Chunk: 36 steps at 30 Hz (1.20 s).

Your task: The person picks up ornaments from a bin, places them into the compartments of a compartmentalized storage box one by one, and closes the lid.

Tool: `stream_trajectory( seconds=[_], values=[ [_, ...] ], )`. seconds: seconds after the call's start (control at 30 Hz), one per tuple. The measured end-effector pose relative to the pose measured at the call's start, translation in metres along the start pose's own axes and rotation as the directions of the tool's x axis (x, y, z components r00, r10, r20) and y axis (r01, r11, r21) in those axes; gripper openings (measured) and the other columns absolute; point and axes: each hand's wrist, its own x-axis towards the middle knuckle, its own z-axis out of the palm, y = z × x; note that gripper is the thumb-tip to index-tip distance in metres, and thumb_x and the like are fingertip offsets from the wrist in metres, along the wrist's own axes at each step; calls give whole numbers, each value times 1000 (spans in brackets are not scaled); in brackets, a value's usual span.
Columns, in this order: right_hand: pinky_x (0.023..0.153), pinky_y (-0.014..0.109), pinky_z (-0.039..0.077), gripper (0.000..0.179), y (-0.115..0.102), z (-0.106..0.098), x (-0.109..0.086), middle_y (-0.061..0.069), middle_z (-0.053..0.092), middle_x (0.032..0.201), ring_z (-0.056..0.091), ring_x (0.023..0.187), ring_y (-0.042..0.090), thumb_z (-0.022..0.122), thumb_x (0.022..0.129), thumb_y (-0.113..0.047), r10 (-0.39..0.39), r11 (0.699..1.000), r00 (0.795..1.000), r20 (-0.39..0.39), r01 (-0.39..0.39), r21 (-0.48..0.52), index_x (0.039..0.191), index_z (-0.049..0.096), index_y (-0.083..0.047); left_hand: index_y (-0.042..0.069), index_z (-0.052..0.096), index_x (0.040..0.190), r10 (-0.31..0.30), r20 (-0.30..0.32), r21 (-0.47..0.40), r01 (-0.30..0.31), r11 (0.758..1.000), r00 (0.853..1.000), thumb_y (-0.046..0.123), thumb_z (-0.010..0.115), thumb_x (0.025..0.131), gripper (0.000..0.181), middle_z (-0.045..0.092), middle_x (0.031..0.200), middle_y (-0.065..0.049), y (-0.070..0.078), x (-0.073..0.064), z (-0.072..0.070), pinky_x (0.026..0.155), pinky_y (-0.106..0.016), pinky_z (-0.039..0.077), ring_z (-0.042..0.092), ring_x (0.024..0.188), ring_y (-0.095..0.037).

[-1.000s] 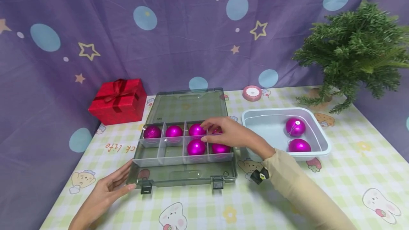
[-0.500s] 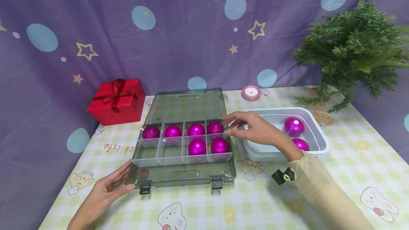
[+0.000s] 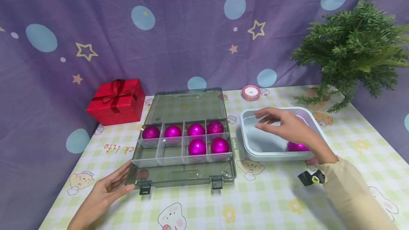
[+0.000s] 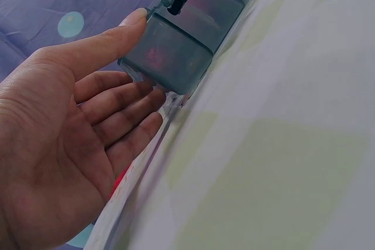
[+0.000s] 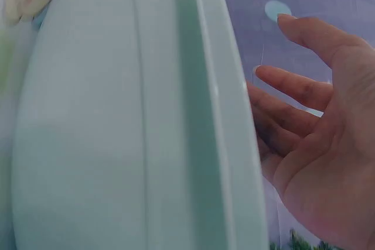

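My left hand (image 3: 99, 196) touches the near left corner of a grey see-through divided case (image 3: 188, 175), thumb at the front edge and fairly straight fingers along the side; the left wrist view shows the hand (image 4: 88, 109) around that corner. Magenta Christmas baubles, some glossy (image 3: 197, 147) and some glittery (image 3: 215, 127), sit one to a compartment. My right hand (image 3: 285, 125), its fingers loosely bent and holding nothing, hovers over a pale blue plastic bin (image 3: 255, 153). Inside, one magenta bauble (image 3: 297, 147) shows below the hand; another is mostly hidden behind it.
The case's lid (image 3: 188, 107) lies back behind it. A red gift box (image 3: 116, 102) stands at the back left. A pink ribbon roll (image 3: 250, 93) lies behind the bin, and a small artificial Christmas tree (image 3: 354, 49) rises at the back right. Purple cloth (image 3: 179, 56) backs the table.
My right hand has left the back right compartment, uncovering the glittery bauble there, and moved right over the bin. The left hand stays at the case corner.
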Motion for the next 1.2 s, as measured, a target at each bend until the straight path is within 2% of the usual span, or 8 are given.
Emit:
stream_trajectory(
  seconds=[0.17,0.37,0.53,0.73,0.87,0.93,1.07,1.2],
  values=[
    [86,30,59,32,11,-13,-13,11,71,123,70,104,20,73,100,-21,15,999,999,-36,-16,-36,129,71,-9,0,34,160,5,0,-6,-5,1000,1000,24,72,100,75,34,162,-19,-1,0,0,98,-6,40,37,126,16],
    [72,36,64,33,20,-26,-26,15,69,123,71,98,17,72,101,-22,99,995,995,-34,-98,9,130,69,-7,0,34,160,-3,-3,-8,3,1000,1000,24,73,100,76,35,161,-19,0,0,0,98,-5,40,37,124,18],
    [73,37,64,36,25,-31,-33,15,71,117,73,90,18,71,101,-20,141,989,990,-28,-140,40,132,66,-3,0,33,160,-17,0,0,17,1000,1000,27,73,100,77,34,162,-20,2,0,0,98,-5,40,38,131,10],
    [79,17,55,36,31,-39,-41,8,74,112,69,96,7,74,99,-20,134,986,987,-86,-141,-87,131,68,-4,1,33,161,-10,6,-10,10,1000,1000,27,72,100,76,33,163,-18,3,-1,1,99,-6,40,37,132,10],
    [77,13,51,37,36,-45,-47,8,75,110,67,94,4,76,97,-23,153,975,980,-124,-170,-143,129,70,-5,1,34,160,0,4,-7,0,1000,1000,26,72,100,75,33,162,-19,3,-1,1,98,-6,40,38,135,2],
    [76,13,51,37,39,-48,-50,9,75,109,66,93,3,76,97,-23,157,974,979,-129,-175,-143,129,70,-4,0,34,160,6,3,-9,-6,1000,1000,25,72,100,75,33,162,-19,3,-1,1,98,-6,41,38,134,4],
    [77,11,51,37,45,-50,-54,11,74,110,65,93,0,75,99,-22,156,974,980,-123,-174,-144,129,69,-2,0,34,160,-3,-1,-11,3,1000,1000,24,72,100,75,34,162,-19,2,0,1,98,-6,41,37,125,17],
    [76,13,52,36,46,-49,-54,11,75,108,70,94,13,76,97,-22,152,969,979,-135,-175,-176,126,70,-2,0,34,160,2,-5,-13,-2,1000,1000,23,73,100,75,34,162,-19,1,0,1,97,-5,41,37,124,18]
  ],
)
